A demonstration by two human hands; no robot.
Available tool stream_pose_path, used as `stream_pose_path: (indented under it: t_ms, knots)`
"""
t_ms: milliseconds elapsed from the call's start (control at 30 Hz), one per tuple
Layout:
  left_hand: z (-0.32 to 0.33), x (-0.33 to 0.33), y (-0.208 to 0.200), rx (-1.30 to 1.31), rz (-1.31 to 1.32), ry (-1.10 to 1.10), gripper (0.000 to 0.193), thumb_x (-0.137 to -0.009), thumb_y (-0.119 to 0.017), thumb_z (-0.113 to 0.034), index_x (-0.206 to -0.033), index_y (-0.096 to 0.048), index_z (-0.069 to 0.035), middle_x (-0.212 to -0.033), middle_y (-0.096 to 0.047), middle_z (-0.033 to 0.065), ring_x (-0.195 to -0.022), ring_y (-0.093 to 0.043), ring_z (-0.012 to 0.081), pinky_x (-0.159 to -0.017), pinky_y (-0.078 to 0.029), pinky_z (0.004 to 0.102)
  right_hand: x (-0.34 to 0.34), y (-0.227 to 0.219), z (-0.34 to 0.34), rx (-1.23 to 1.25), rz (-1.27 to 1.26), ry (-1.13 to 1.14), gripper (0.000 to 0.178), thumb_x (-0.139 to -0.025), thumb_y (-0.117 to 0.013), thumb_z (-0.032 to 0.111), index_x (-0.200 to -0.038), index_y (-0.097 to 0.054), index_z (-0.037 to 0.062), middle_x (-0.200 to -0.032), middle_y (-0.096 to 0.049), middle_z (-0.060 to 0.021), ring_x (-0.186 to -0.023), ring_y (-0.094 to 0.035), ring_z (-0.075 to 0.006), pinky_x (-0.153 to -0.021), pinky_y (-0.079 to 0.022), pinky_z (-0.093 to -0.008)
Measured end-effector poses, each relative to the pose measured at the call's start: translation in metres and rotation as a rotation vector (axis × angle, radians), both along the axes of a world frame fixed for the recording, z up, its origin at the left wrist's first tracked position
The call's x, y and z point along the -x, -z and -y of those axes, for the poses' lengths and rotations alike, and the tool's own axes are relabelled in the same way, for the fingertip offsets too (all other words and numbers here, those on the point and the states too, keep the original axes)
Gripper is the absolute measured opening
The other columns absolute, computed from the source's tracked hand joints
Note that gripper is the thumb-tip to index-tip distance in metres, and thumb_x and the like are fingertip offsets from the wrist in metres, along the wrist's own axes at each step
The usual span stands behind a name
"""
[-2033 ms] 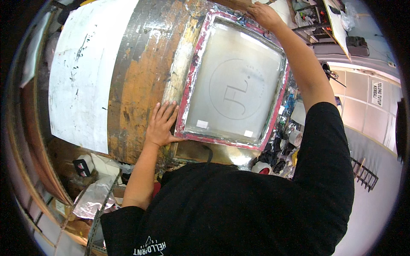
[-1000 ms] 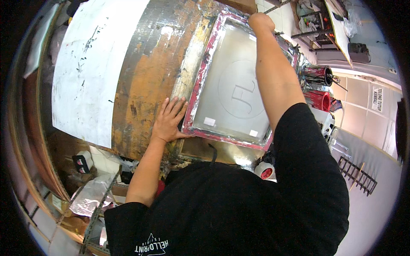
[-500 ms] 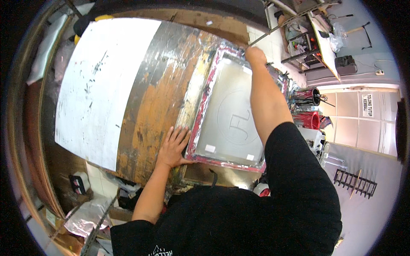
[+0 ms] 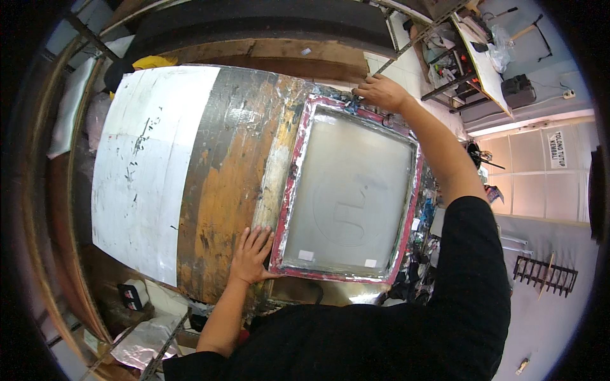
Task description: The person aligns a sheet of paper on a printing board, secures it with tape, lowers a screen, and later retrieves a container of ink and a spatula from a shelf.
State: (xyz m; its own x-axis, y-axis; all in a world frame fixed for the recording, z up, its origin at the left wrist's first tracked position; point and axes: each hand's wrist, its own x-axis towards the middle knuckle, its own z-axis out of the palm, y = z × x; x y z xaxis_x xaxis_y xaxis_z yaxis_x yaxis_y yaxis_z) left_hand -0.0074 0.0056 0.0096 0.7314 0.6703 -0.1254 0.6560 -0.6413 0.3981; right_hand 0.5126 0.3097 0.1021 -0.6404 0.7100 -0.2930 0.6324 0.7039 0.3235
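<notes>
A screen-printing frame (image 4: 414,190) lies on the worktable, its rim covered in red and white. Its grey mesh (image 4: 349,165) carries a faint circular outline, and white paper bits sit at its near corners. My left hand (image 4: 251,257) rests palm down with fingers spread on the table beside the frame's near left corner, the thumb against the rim. At the far edge my right hand (image 4: 381,94) has its fingers curled at a dark, paint-caked fitting (image 4: 351,101); what they grip is mostly hidden.
Left of the frame, the worktable (image 4: 222,190) has a paint-stained brown surface and a white panel (image 4: 140,171). Smeared containers and tools (image 4: 429,235) crowd the right side. A shelf (image 4: 480,70) stands at the far right, and a black rack (image 4: 545,275) hangs on the wall.
My right forearm has swung right, off the mesh, uncovering the whole frame. The right hand has changed from a fist to loosely curled fingers. My left hand stays by the near corner; the view has shifted.
</notes>
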Motion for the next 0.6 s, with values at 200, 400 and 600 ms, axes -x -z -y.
stream_pose_path:
  t_ms: [200, 400, 600]
  knots:
    - [0.002, 0.004, 0.011, 0.028, -0.001, 0.017, 0.121, -0.065, -0.07, -0.082, -0.156, -0.041, -0.008, -0.162, -0.039, 0.0113, -0.15, -0.035, 0.0323, -0.127, -0.016, 0.0543, -0.017, 0.001, -0.032, 0.089, -0.009, -0.253, 0.021, -0.092, -0.063, 0.023, -0.11, -0.06, 0.0129, -0.103, -0.064, -0.0052, -0.105, -0.06, -0.0269, -0.095, -0.049, -0.0437]
    - [-0.004, 0.006, 0.011, 0.08, 0.042, 0.018, 0.125, -0.061, -0.072, -0.08, -0.157, -0.04, -0.007, -0.164, -0.038, 0.0102, -0.152, -0.033, 0.031, -0.128, -0.014, 0.0538, -0.028, 0.001, -0.048, 0.19, -0.027, -0.332, 0.032, -0.086, -0.07, 0.029, -0.113, -0.061, 0.0141, -0.103, -0.066, -0.0031, -0.101, -0.06, -0.024, -0.095, -0.048, -0.0412]
    - [0.005, 0.007, 0.009, 0.129, 0.017, 0.025, 0.124, -0.062, -0.07, -0.083, -0.156, -0.041, -0.008, -0.163, -0.038, 0.01, -0.153, -0.032, 0.0301, -0.128, -0.014, 0.0523, -0.024, 0.019, -0.05, 0.176, -0.241, -0.355, 0.051, -0.072, -0.082, 0.035, -0.113, -0.061, 0.0126, -0.108, -0.063, -0.0017, -0.102, -0.056, -0.0247, -0.096, -0.047, -0.0401]
